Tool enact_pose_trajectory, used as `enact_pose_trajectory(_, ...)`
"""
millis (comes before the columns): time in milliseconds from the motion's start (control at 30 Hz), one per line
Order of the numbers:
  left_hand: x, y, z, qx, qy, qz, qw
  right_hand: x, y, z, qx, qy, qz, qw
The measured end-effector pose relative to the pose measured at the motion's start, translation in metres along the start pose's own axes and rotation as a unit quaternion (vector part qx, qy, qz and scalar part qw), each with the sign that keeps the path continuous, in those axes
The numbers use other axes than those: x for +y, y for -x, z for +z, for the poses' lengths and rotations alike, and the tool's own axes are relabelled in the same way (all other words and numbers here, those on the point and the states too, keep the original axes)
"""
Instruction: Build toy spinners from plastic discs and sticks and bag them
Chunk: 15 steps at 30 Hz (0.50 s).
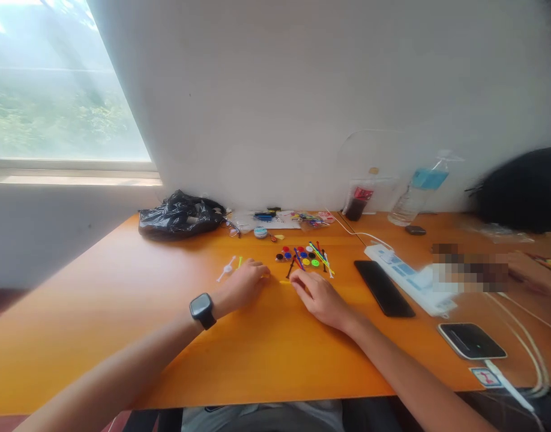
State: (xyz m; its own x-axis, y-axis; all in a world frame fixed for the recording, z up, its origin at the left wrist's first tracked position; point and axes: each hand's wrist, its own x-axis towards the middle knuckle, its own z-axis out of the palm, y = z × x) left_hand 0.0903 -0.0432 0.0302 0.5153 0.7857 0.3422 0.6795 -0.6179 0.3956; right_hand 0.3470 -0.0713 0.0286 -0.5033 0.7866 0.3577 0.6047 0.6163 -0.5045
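Note:
My left hand (245, 282), with a black watch (202, 309) on its wrist, rests on the orange table (122, 312) with fingers curled. My right hand (315, 294) lies beside it, fingertips touching a thin yellow stick (284, 281) that spans the gap between both hands. Whether either hand truly grips the stick is unclear. Just beyond lies a cluster of small coloured discs and sticks (308, 256). A white stick piece with a round hub (226, 269) lies left of my left hand.
A black plastic bag (180, 215) sits at the back left. A black phone (383, 287), white power strip (408, 277), second phone (472, 340) with cable, two bottles (417, 189) and another person's hand (530, 270) occupy the right side. A dark bag (523, 189) sits far right.

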Motion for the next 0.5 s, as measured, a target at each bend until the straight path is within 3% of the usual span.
enact_pose_trajectory(100,0.012,0.015,0.010,-0.010,0.052,0.001,0.999,-0.001,0.001,0.003,-0.008,-0.032,0.037,0.999)
enact_pose_trajectory(233,0.013,0.030,0.019,0.010,0.122,-0.003,0.992,-0.002,0.002,0.009,-0.004,-0.095,0.026,0.995)
enact_pose_trajectory(500,0.012,0.034,0.015,0.006,0.200,-0.003,0.980,-0.011,-0.003,0.030,0.011,-0.177,-0.011,0.984)
